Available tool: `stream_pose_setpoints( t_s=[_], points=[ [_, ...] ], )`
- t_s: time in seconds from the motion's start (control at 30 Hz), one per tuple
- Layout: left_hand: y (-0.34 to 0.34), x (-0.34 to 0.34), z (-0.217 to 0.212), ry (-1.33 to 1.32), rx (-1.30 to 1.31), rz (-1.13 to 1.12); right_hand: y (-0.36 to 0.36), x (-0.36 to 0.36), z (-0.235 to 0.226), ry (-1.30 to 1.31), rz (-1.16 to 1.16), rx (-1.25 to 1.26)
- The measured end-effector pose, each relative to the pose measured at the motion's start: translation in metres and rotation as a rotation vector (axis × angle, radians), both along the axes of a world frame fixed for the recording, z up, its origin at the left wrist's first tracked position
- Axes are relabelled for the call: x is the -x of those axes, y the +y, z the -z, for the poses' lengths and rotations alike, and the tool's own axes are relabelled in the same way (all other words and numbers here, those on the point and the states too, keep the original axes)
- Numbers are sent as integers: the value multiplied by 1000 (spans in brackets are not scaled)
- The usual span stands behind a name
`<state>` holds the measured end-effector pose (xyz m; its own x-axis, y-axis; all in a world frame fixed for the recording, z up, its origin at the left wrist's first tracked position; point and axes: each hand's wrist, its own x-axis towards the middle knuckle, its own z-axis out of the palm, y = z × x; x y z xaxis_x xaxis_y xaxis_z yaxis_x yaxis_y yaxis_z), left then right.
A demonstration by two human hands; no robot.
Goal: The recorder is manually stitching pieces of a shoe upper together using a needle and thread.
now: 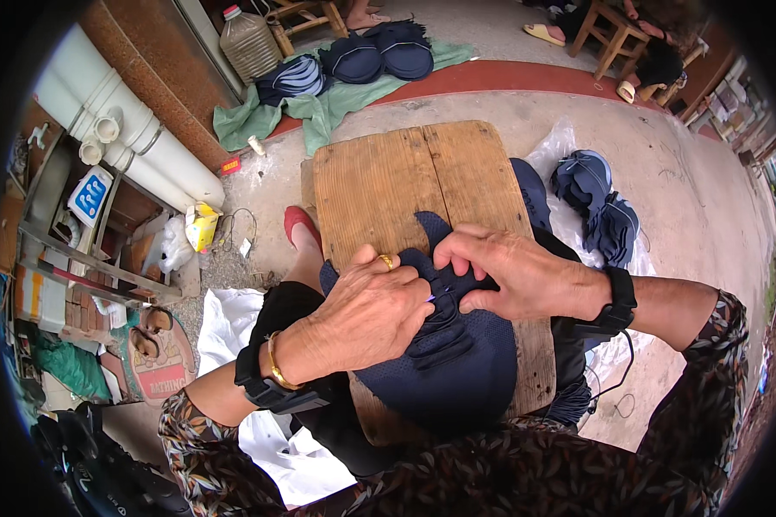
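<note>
A navy mesh shoe upper [457,370] lies across a wooden board [375,177] in front of me, with dark folds and laces bunched at its middle. My left hand [366,314], wearing a ring and a bracelet, is closed in a fist over the upper's left part. A tiny lilac bit shows at its fingertips; what it belongs to is hidden. From the right, my right hand [517,271] pinches the far edge of the upper between thumb and curled fingers. The two hands are a short gap apart. Both wrists carry black straps.
Stacked navy uppers [591,194] rest on clear plastic at right; more navy uppers [379,56] lie on a green sheet [332,116] beyond the board. White pipes [138,129] and a cluttered shelf [86,258] stand at left. Another person sits far right by a wooden stool [612,34].
</note>
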<state>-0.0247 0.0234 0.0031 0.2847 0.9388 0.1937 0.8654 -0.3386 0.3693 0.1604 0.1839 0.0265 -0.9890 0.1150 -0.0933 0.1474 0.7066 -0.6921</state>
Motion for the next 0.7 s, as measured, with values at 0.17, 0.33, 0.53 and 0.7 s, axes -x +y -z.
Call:
stream_pose_setpoints(
  t_s=[0.17, 0.33, 0.53, 0.7],
  points=[
    [6, 12, 18, -18, -71, 157, 1, 3, -2, -63, 7, 28],
    [-4, 20, 23, -97, -145, 228, 3, 5, -4, -109, 20, 19],
    [-19, 26, 21, -136, -117, 193, 1, 9, -6, -137, 28, 49],
    [-40, 15, 15, -224, -124, -167, -3, 7, -5, -104, 25, 16]
  ],
)
